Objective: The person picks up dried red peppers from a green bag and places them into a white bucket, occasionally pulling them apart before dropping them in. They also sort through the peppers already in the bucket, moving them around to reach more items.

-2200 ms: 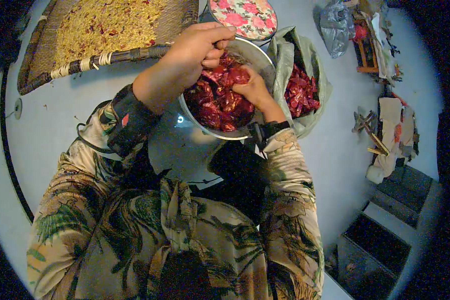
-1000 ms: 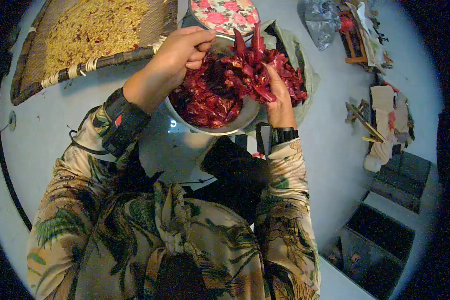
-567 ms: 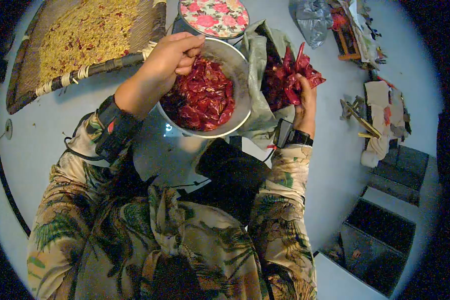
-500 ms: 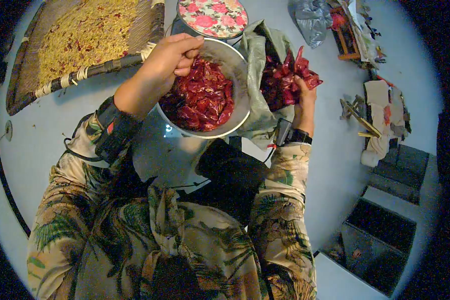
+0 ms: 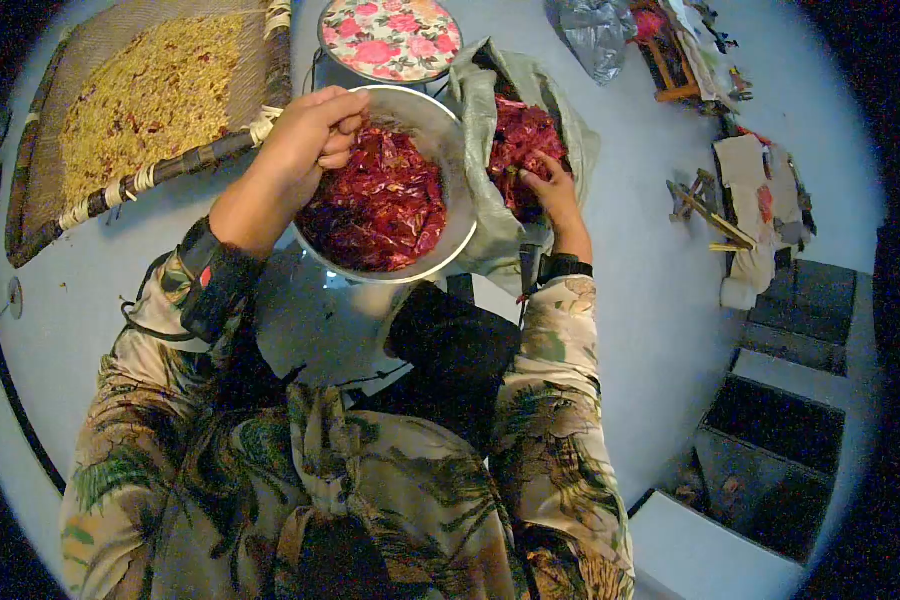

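Observation:
A metal bowl [image 5: 458, 215] full of dried red chili peppers [image 5: 385, 200] is in front of me. My left hand [image 5: 315, 135] is closed at its upper left rim, with the thumb on top and the fingers curled inward. Just right of the bowl stands a grey-green woven sack [image 5: 482, 170], its mouth open, holding more dried red chilies [image 5: 522, 130]. My right hand [image 5: 552, 190] reaches into the sack and touches the chilies, fingers bent but apart. Its palm side is hidden, and no bunch shows in it.
A round stool with a floral top [image 5: 390, 38] stands behind the bowl. At the left is a framed woven tray [image 5: 150, 180] of yellow seeds. A grey plastic bag [image 5: 595, 35] lies at the back. Wood pieces [image 5: 710, 215] and dark steps [image 5: 770, 420] are at the right.
My right hand has let go of a bunch of chilies it held up at the sack's right side, and now rests lower, among the chilies inside. The whole view has shifted slightly.

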Action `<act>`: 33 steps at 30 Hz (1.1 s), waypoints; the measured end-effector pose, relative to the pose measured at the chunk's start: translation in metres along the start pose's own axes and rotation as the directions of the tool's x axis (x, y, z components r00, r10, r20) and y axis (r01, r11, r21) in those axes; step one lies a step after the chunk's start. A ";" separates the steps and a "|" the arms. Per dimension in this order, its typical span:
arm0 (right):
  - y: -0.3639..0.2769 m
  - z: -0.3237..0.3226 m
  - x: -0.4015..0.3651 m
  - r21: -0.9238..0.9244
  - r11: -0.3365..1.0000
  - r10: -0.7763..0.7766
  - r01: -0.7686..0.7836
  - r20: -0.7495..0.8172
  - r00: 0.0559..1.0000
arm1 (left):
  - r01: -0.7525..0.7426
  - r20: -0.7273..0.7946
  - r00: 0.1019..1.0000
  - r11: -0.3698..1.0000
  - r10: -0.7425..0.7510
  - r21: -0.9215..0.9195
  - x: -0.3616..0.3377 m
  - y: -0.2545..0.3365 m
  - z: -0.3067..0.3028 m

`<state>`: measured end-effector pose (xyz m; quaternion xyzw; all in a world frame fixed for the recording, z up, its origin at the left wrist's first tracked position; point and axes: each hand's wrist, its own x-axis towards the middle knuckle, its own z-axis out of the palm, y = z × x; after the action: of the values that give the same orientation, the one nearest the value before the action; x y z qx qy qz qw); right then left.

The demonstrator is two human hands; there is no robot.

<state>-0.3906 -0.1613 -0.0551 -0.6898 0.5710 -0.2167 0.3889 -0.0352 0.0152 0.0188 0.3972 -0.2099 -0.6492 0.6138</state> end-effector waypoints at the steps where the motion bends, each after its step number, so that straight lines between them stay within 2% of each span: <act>1: -0.006 0.002 -0.005 -0.022 0.999 0.025 -0.025 -0.003 1.000 | -0.002 0.015 1.000 1.000 0.002 -0.011 0.001 -0.002 -0.003; 2: -0.013 0.002 -0.008 0.012 0.998 0.059 -0.059 -0.001 0.998 | -0.003 0.029 1.000 1.000 0.003 -0.023 0.002 -0.004 -0.005; 5: -0.007 -0.005 -0.005 0.096 0.995 -0.013 0.018 -0.051 0.999 | -0.007 -0.012 1.000 1.000 0.007 -0.020 0.000 -0.002 -0.004; 11: -0.005 -0.025 -0.012 0.110 0.994 0.032 -0.007 -0.226 0.974 | -0.011 -0.003 1.000 1.000 0.011 -0.017 -0.001 -0.002 -0.003; 17: 0.015 -0.028 -0.007 -0.218 0.976 -0.060 0.016 -0.195 0.979 | -0.008 -0.010 1.000 1.000 0.008 0.003 -0.001 -0.002 -0.002; 20: 0.001 -0.013 -0.018 -0.482 0.864 -0.193 0.144 -0.053 0.980 | -0.014 -0.013 1.000 1.000 0.015 0.012 -0.001 -0.003 -0.001; 23: -0.008 -0.013 -0.021 -0.439 0.898 -0.102 0.031 -0.141 0.985 | -0.015 -0.014 1.000 1.000 0.016 0.018 0.000 -0.004 0.000; 26: -0.062 -0.010 -0.041 -0.578 0.816 -0.133 0.009 -0.172 0.976 | -0.007 -0.006 1.000 1.000 0.007 -0.001 0.001 -0.004 -0.004; 29: -0.071 0.000 -0.040 -0.567 0.823 -0.003 0.023 0.036 0.999 | 0.006 0.000 1.000 1.000 -0.006 0.000 0.001 -0.002 -0.001; 32: -0.044 0.016 -0.033 -0.617 0.745 -0.286 0.256 0.052 0.957 | 0.009 0.024 1.000 1.000 -0.009 -0.008 0.003 -0.006 -0.003; 33: -0.047 0.020 -0.033 -0.647 0.733 -0.248 0.211 0.034 0.968 | 0.010 0.023 1.000 1.000 -0.009 -0.014 0.002 -0.005 -0.003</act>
<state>-0.3553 -0.1215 -0.0257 -0.8400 0.5314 -0.0718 0.0822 -0.0363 0.0145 0.0127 0.3865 -0.2103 -0.6580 0.6111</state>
